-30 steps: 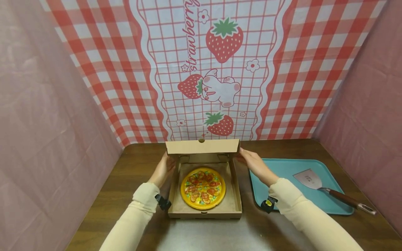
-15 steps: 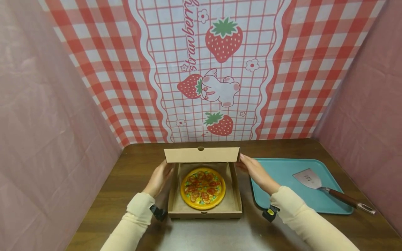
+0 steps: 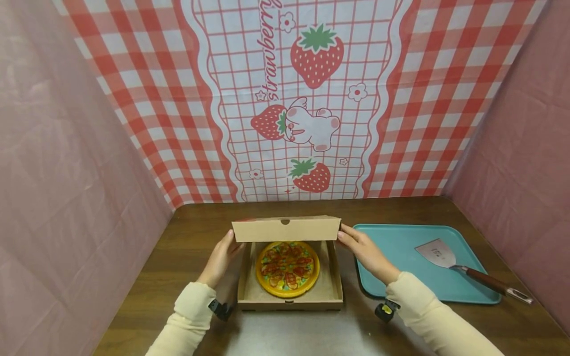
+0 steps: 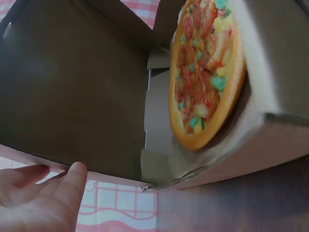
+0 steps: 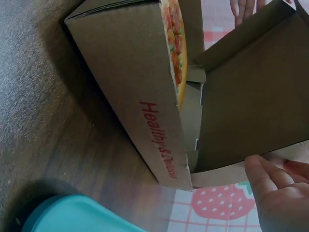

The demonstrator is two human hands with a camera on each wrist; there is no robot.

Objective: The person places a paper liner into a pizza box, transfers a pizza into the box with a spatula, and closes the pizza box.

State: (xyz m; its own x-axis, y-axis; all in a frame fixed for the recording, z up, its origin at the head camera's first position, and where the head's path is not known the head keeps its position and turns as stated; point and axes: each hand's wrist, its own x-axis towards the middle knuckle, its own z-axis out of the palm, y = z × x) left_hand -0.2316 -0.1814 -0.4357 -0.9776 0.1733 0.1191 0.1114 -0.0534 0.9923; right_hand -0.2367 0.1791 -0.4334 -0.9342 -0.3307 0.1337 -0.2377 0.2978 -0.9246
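A cardboard pizza box point(image 3: 289, 306) stands on the table with its lid point(image 3: 285, 231) tilted partly open, hinged at the back. Inside lies a round pizza point(image 3: 288, 269) with a yellow rim and red, green and yellow toppings. My left hand point(image 3: 219, 259) holds the lid's left side edge, the thumb point(image 4: 77, 169) touching its rim in the left wrist view. On the opposite edge, my right hand point(image 3: 367, 252) holds the lid's right side. Some fingers of both hands are hidden behind the lid's flaps. Red lettering point(image 5: 158, 137) marks the box's side in the right wrist view.
To the right lies a teal tray point(image 3: 387, 282), partly behind my right forearm. Across it rests a pizza spatula point(image 3: 438, 253), its brown handle jutting past the tray's edge. A strawberry-print cloth point(image 3: 313, 59) hangs behind the table; pink cloths point(image 3: 89, 198) hang at both sides.
Both hands have brought the lid down and forward, so it now covers the box's back part. The pizza, tray and spatula have stayed in place.
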